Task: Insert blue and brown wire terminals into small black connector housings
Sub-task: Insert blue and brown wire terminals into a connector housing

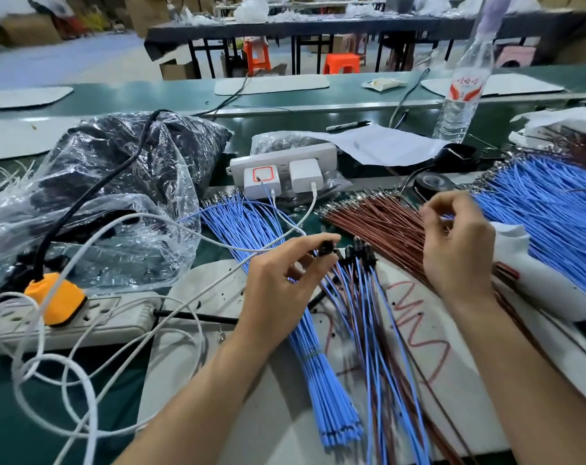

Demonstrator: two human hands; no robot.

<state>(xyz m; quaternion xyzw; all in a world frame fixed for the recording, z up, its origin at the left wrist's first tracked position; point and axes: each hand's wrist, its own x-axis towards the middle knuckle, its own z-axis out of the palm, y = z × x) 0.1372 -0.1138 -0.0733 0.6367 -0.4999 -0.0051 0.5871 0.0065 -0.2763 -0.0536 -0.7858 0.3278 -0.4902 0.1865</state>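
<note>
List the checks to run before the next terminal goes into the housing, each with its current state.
1. Housing held: the left hand pinches a small black connector housing. Ok.
2. Wire in the right hand: its grip is curled above the brown wires, with a trace of blue inside it. Cannot tell.
3. Terminal lined up with the housing: the hands are apart. Not ok.
4. Blue wires within reach: the bundle lies right by the left hand. Ok.
5. Housing cavity turned toward the right hand: too small to see. Cannot tell.
</note>
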